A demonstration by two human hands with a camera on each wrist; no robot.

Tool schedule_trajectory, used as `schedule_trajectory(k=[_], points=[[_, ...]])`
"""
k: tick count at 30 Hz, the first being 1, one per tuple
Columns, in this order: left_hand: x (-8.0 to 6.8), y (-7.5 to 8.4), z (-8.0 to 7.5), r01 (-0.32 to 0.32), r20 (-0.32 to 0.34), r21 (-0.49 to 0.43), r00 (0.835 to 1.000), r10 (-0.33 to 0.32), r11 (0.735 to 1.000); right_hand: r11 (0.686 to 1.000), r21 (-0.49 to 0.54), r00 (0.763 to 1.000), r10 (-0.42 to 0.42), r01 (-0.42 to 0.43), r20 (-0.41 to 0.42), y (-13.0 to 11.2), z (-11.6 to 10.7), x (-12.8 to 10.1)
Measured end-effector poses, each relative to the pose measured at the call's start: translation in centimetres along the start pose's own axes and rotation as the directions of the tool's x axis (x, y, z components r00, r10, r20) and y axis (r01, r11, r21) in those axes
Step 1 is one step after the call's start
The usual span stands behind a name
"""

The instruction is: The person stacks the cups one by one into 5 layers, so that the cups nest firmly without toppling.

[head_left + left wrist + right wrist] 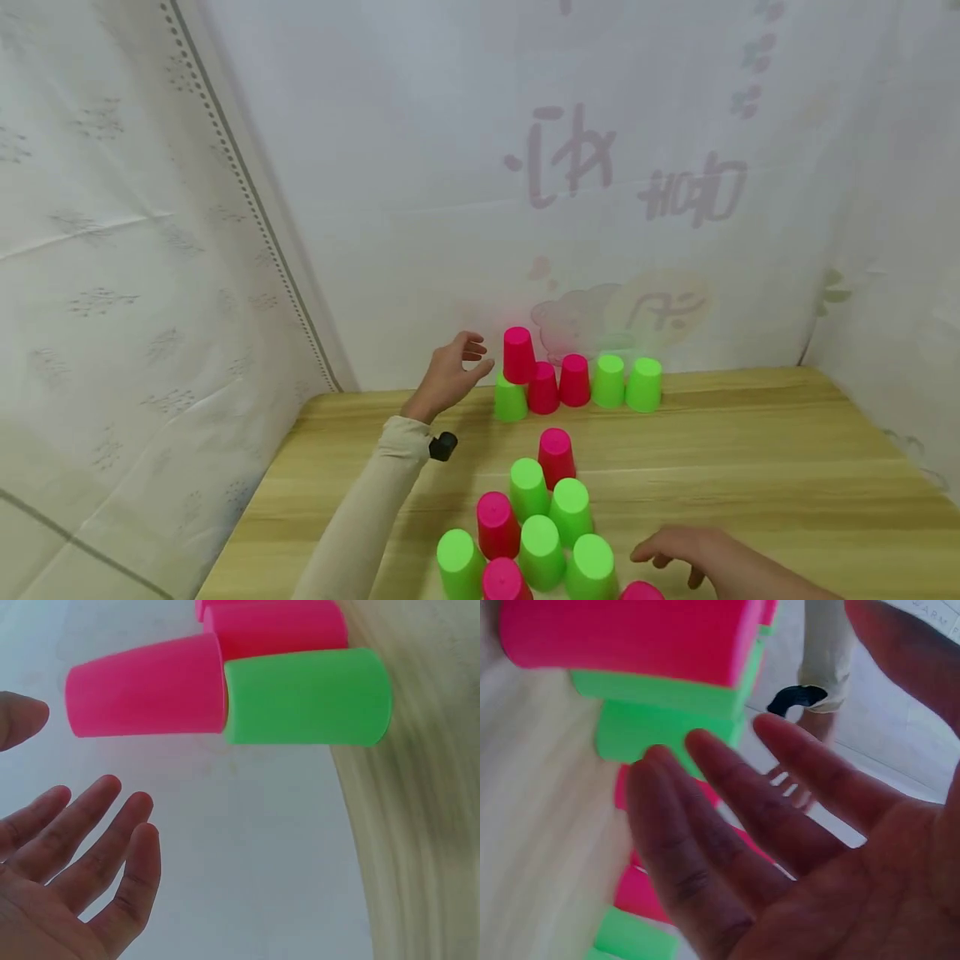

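In the head view, my left hand (450,375) hovers at the left end of the back row of cups, fingers parted and holding nothing. Just right of it a pink cup (518,355) stands upside down on top of a green cup (511,400), partly over its pink neighbour (543,389). The left wrist view shows the same raised pink cup (146,688) apart from my thumb and fingers. My right hand (697,554) floats at the lower right, fingers loosely bent with nothing in them, near a pink cup (641,591) cut off by the bottom edge.
The back row continues rightward with a pink cup (575,381) and two green cups (626,384). Nearer stands a cluster of several upturned pink and green cups (542,552) on the wooden table (750,467). A patterned cloth (420,250) hangs behind the table.
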State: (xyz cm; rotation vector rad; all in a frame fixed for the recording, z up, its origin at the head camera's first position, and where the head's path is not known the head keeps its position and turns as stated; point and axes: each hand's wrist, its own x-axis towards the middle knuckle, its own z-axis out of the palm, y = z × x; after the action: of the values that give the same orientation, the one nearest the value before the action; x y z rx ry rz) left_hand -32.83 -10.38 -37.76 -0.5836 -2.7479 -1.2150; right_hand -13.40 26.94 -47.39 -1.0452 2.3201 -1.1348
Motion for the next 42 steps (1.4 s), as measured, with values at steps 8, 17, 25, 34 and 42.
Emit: schedule_trajectory(k=[8,17,25,34,42], points=[[-4.7,-0.1,0.4,-0.084,0.001,-0.054,0.996,0.084,0.995,0.970,0.238,0.999,0.036,-0.041,0.023,-2.8,0.7,0.4],[-10.2,0.0,0.8,-0.064,0.108,-0.126,0.991,0.078,0.990,0.951,0.267,0.987,-0.156,0.158,-0.029,-2.2,2.0,1.3],[-14.3,-0.7,0.4,-0.023,0.176,-0.143,0.983,0.049,0.989,0.896,0.443,0.998,-0.036,0.010,0.050,-2.9,2.2,1.2],[-16.6,-1.5,0.8,0.000,0.220,-0.157,0.975,0.035,0.988,0.888,0.459,0.998,-0.005,-0.027,0.067,-3.1,1.6,1.2],[-17.1,-1.6,1.2,-0.005,0.224,-0.162,0.974,0.042,0.987,0.934,0.356,1.000,0.015,-0.013,-0.003,-4.6,-0.2,0.8]])
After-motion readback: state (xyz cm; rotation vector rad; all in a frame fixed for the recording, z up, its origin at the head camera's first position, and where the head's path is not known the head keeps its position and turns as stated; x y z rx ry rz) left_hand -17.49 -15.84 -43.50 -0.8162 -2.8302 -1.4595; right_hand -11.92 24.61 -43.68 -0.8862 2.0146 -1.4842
